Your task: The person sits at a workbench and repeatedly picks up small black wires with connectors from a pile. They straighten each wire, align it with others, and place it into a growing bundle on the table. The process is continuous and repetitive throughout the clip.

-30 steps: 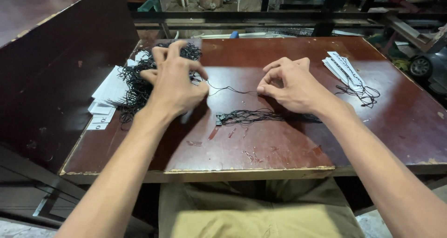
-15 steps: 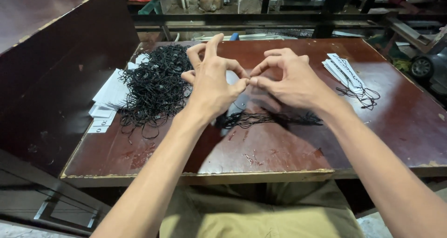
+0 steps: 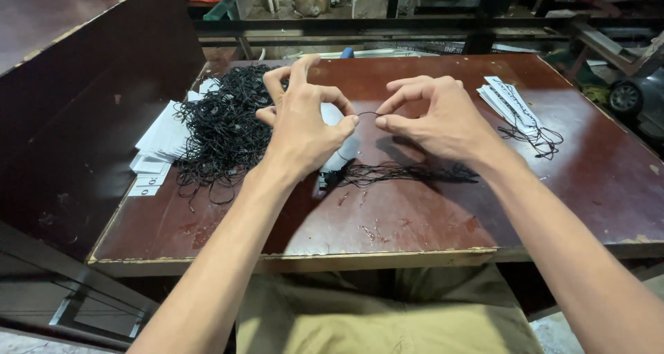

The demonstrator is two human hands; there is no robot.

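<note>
Above the middle of the dark red table [image 3: 429, 215], my left hand [image 3: 301, 119] and my right hand [image 3: 432, 115] each pinch one end of a thin black string [image 3: 367, 113] stretched between thumb and forefinger. A white paper tag [image 3: 333, 115] shows partly behind my left hand. Under the hands lies a small bundle of black strings [image 3: 401, 174], laid out lengthwise. A big tangled heap of black strings [image 3: 225, 125] sits left of my left hand.
White paper tags [image 3: 159, 143] lie stacked at the table's left edge under the heap. Another stack of white tags with strings [image 3: 515, 105] lies at the right. A dark wooden panel [image 3: 83, 119] stands on the left. Clutter and a wheel [image 3: 626, 96] sit behind.
My left hand left the heap of strings and rose to the middle. Both hands came together, then drew slightly apart with one black string pinched between them.
</note>
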